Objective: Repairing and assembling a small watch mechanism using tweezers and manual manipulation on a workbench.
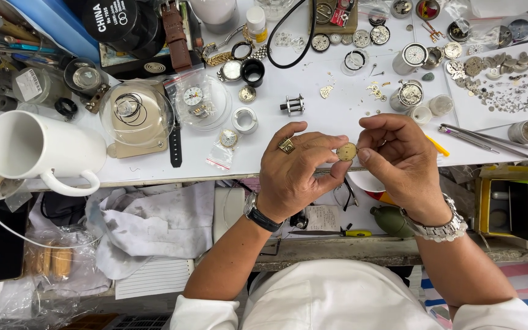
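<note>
- A small round gold-coloured watch part [346, 151] sat pinched between both hands, held just above the front edge of the white worktop [337, 116].
- The left hand [294, 171] was closed on the part's left side, thumb below and fingertips above; a gold ring [286, 145] showed on one finger and a dark-strapped wristwatch [259, 212] circled the wrist.
- The right hand [401, 162] was curled in from the other side, its thumb and fingertips closed on the part's right edge; a silver metal-band watch [438, 227] was on that wrist.
- Just right of the right hand, a yellow stick [438, 146] and a pair of metal tweezers [490, 137] lay on the worktop.
- Farther back stood small round metal holders [410, 95], with a white sheet [508, 88] covered in tiny loose gears and plates to the right.
- Behind the left hand were a little metal spool-shaped tool [293, 105], a white ring [245, 120] and a small watch dial [228, 138] beside a clear bag.
- Clear domed covers [137, 113] stood farther left, one over a wooden base.
- A large white mug [38, 150] lay tipped on its side at the left edge.
- Below the worktop, a grey cloth [154, 223] was crumpled in an open drawer, and a yellow-handled tool [337, 233] lay under the hands.
</note>
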